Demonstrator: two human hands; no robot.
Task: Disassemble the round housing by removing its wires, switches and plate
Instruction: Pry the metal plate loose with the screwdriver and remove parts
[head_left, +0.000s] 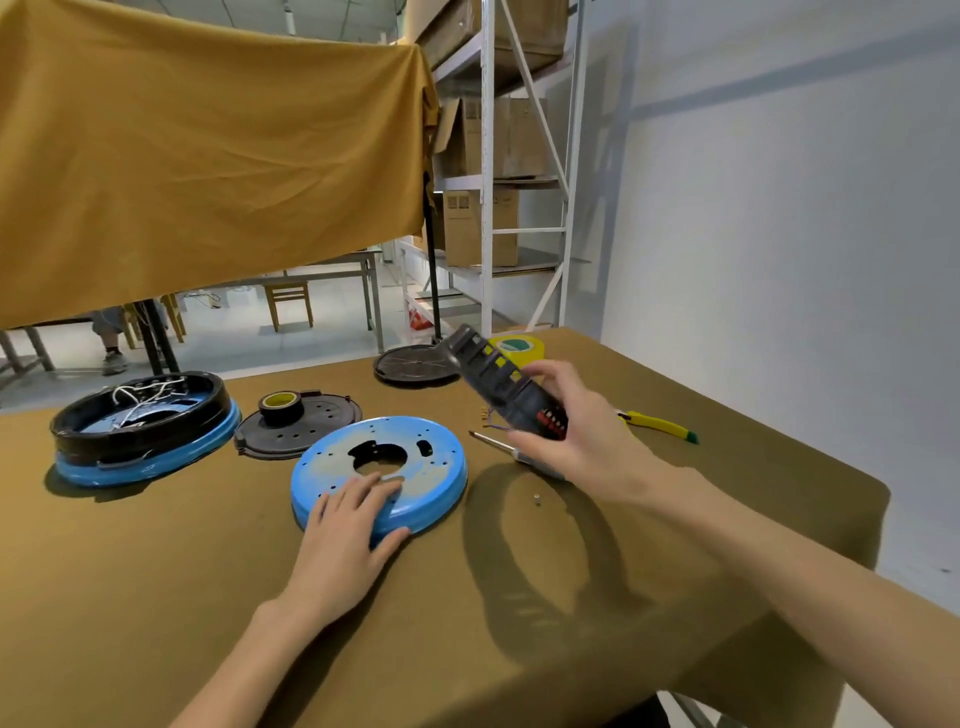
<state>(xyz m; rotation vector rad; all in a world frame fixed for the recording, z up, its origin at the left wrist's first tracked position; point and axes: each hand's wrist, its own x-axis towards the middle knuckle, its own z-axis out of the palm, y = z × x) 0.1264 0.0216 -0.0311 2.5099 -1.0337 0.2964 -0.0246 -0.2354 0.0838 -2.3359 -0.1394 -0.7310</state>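
At table centre: blue plate (379, 467), left hand (345, 525) flat upon it. Two o'clock: right hand (566, 431) gripping black ring housing (506, 392). Plate apparently separated; next, set housing down.

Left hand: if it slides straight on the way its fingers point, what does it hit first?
The left hand already rests on the blue plate, fingers pointing toward its black central cutout. That opening's edge likely comes first; depth is unclear.

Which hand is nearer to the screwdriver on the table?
Right. The right hand holds a black part just above the screwdriver. The left hand rests on the blue plate, farther to the left.
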